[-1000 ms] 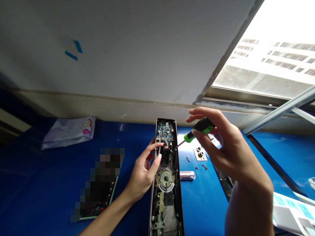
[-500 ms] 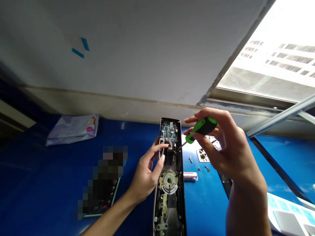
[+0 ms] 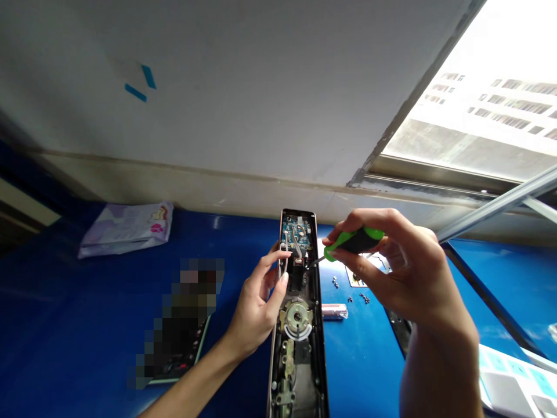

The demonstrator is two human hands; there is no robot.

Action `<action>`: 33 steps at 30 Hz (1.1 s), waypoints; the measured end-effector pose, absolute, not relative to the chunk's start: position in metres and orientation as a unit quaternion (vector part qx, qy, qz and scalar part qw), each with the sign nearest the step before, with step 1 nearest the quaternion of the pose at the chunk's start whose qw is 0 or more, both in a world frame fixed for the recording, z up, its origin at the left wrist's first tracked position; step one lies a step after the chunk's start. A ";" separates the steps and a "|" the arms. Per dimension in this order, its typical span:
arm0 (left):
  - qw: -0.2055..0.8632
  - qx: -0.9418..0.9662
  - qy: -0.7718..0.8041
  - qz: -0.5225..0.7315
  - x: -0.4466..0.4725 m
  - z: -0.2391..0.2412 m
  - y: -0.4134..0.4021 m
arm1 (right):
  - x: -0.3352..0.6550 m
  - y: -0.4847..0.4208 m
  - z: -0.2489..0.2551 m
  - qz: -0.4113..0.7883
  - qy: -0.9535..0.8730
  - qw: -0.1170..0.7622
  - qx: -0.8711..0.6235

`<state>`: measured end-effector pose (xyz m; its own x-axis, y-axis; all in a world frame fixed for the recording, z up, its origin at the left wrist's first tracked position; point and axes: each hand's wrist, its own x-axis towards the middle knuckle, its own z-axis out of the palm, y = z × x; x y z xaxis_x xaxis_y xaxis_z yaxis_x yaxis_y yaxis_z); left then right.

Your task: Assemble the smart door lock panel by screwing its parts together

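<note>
A long, narrow door lock panel [image 3: 304, 366] lies open on the blue table, its inside facing up. It holds a blue circuit board [image 3: 296, 232], a thin grey cable [image 3: 297, 248] and a round metal mechanism [image 3: 297, 317]. My left hand [image 3: 261, 296] grips the panel's left edge, with forefinger and thumb reaching over the cable loop there. In my right hand [image 3: 400, 267] is a green and black screwdriver [image 3: 354, 241], held tilted between thumb and fingers. Its tip points into the panel just right of the cable's connector; whether it sits on a screw is too small to tell.
Loose screws [image 3: 364, 299], a pink wrapped cylinder [image 3: 335, 312] and a pale plate [image 3: 357, 278] lie right of the panel. A blurred-out dark object [image 3: 187, 337] and a purple-white packet [image 3: 126, 229] are on the left. A wall [image 3: 239, 116] rises behind.
The screwdriver has tipped flatter, its handle end lower, and my right hand's fingers have closed nearer its collar. My left hand keeps its hold; the whole view has shifted slightly.
</note>
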<state>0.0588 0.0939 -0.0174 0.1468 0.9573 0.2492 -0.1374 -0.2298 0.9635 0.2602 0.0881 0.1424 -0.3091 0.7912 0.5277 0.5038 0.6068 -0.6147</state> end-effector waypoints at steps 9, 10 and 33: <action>0.494 0.567 0.379 0.539 0.060 -0.014 0.093 | 0.266 0.088 0.147 0.198 -0.779 0.422 -0.420; 0.493 0.569 0.382 0.536 0.059 -0.014 0.093 | 0.266 0.088 0.147 0.199 -0.782 0.415 -0.422; 0.454 0.587 0.389 0.547 0.058 -0.018 0.088 | 0.257 0.078 0.154 0.172 -0.778 0.413 -0.441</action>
